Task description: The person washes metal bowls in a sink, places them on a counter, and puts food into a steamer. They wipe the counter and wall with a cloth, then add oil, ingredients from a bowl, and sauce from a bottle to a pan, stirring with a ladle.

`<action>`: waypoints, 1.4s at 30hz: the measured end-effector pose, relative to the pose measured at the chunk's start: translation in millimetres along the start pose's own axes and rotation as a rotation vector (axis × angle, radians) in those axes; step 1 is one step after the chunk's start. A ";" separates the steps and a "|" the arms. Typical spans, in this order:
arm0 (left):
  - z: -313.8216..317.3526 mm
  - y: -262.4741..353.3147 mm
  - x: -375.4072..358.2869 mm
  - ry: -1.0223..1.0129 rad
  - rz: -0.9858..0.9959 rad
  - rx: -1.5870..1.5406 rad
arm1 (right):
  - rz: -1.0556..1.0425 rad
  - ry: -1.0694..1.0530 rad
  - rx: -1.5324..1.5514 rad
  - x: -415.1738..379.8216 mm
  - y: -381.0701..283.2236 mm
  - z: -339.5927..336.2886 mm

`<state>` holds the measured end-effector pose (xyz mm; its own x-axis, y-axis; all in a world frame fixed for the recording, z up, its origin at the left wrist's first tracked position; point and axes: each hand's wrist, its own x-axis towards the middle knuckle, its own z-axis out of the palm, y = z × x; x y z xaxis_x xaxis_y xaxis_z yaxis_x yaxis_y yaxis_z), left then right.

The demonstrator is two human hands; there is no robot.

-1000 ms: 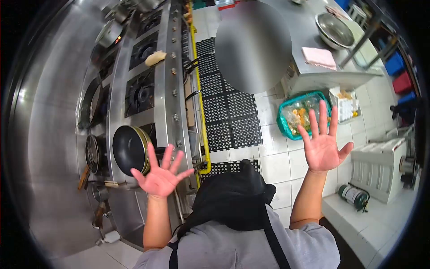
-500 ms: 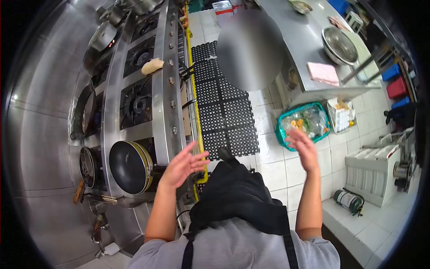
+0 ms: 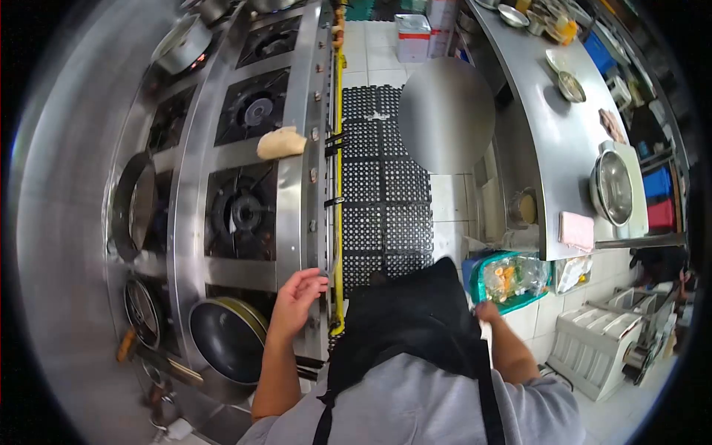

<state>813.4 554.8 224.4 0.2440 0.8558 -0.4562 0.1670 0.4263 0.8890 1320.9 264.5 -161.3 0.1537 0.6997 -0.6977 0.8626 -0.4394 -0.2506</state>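
Note:
My left hand [image 3: 297, 300] hangs over the front edge of the steel stove [image 3: 293, 245], its fingers loosely apart and nothing in them. A dark wok [image 3: 226, 341] lies below and left of it, on the nearest burner. My right hand [image 3: 486, 311] is low beside my black apron [image 3: 408, 319], close to the green-lined basket of scraps [image 3: 512, 300]; its fingers are small and partly hidden. A folded tan cloth [image 3: 282, 143] rests on the stove's front rim, farther ahead.
A steel counter [image 3: 549, 148] on the right bears a metal bowl [image 3: 613, 188] and a pink cloth [image 3: 576, 230]. A blurred round patch [image 3: 446, 116] covers part of the aisle above the black floor mat [image 3: 386, 215]. A pot [image 3: 182, 44] stands at the back left.
The view has shifted forward along the aisle. My right hand has dropped from its raised, spread position to beside the apron. My left hand's fingers are more curled than before.

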 end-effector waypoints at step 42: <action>-87.2 4.3 536.1 0.676 0.181 1.141 | -0.589 -0.368 -0.477 876.7 -662.5 -235.2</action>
<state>861.6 1041.1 -12.9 -0.1148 0.9912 0.0666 0.9626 0.0944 0.2541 997.6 1301.6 -449.1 -0.4810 0.4755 -0.7366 0.8764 0.2835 -0.3894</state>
